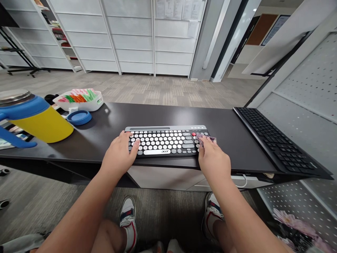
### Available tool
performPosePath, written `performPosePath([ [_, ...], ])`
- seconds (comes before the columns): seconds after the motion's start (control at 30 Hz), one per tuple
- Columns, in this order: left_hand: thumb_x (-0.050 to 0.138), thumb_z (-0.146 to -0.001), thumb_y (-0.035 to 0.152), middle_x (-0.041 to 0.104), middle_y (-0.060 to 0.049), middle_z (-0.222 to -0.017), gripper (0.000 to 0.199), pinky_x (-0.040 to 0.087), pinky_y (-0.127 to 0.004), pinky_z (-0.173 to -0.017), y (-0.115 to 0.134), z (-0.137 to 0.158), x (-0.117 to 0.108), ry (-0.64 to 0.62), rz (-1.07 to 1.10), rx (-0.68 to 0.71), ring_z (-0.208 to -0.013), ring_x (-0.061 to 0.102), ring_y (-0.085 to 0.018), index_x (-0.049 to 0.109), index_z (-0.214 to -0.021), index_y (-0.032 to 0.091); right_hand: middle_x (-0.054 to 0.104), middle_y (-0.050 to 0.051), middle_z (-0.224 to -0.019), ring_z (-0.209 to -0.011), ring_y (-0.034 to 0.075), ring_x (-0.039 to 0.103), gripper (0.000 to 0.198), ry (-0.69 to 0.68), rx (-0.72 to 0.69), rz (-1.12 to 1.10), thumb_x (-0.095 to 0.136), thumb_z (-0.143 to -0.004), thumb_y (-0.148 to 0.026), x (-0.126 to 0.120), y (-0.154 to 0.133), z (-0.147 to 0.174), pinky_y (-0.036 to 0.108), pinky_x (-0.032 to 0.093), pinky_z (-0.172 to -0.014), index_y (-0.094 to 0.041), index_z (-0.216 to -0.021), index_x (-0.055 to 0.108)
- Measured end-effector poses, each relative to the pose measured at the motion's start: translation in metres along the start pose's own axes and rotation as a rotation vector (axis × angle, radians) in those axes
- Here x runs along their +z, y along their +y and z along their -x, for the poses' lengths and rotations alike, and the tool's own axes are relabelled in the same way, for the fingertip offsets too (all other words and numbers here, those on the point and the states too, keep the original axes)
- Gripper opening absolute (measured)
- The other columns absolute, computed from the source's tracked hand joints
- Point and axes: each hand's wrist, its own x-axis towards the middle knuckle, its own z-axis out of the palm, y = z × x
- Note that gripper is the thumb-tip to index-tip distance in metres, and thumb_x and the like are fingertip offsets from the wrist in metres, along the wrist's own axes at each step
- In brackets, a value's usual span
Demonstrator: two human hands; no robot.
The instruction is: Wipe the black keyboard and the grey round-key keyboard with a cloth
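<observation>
A grey and white keyboard (pixel 160 140) with round keys lies near the front edge of the dark desk. My left hand (pixel 118 151) rests over its left end, fingers at the far side and thumb lying across the keys. At the right end, my right hand (pixel 213 154) presses a small patterned cloth (pixel 202 137) against the keys, its fingers closed on it. The cloth covers part of the number keys, and a red key shows just left of it.
A black keyboard (pixel 281 140) lies on the desk's right side by a perforated panel (pixel 310 80). At left stand a yellow and blue mug (pixel 42 117), a blue lid (pixel 79 117) and a white basket (pixel 98 101) with colourful items. A white cable (pixel 243 181) hangs below the desk edge.
</observation>
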Motion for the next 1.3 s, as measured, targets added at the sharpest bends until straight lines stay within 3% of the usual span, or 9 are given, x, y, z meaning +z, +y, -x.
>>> performPosePath([
  [0.6, 0.036, -0.106, 0.055, 0.056, -0.023, -0.155, 0.060, 0.046, -0.053, -0.114, 0.0011, -0.0007, -0.0008, -0.009, -0.017, -0.009, -0.147, 0.051, -0.040, 0.054, -0.145, 0.013, 0.074, 0.014, -0.137, -0.127, 0.028, 0.071, 0.039, -0.038, 0.025, -0.013, 0.049, -0.102, -0.018, -0.0033, -0.0014, -0.0008, 0.044, 0.057, -0.109, -0.014, -0.133, 0.072],
  [1.3, 0.036, -0.106, 0.053, 0.061, -0.019, -0.150, 0.056, 0.045, -0.053, -0.114, 0.0040, -0.0004, -0.0030, -0.007, 0.007, -0.001, -0.141, 0.055, -0.039, 0.054, -0.143, 0.016, 0.073, 0.013, -0.138, -0.128, 0.029, 0.071, 0.037, -0.040, 0.022, 0.010, 0.051, -0.103, -0.019, -0.0001, 0.0000, -0.0003, 0.043, 0.057, -0.110, -0.014, -0.134, 0.071],
])
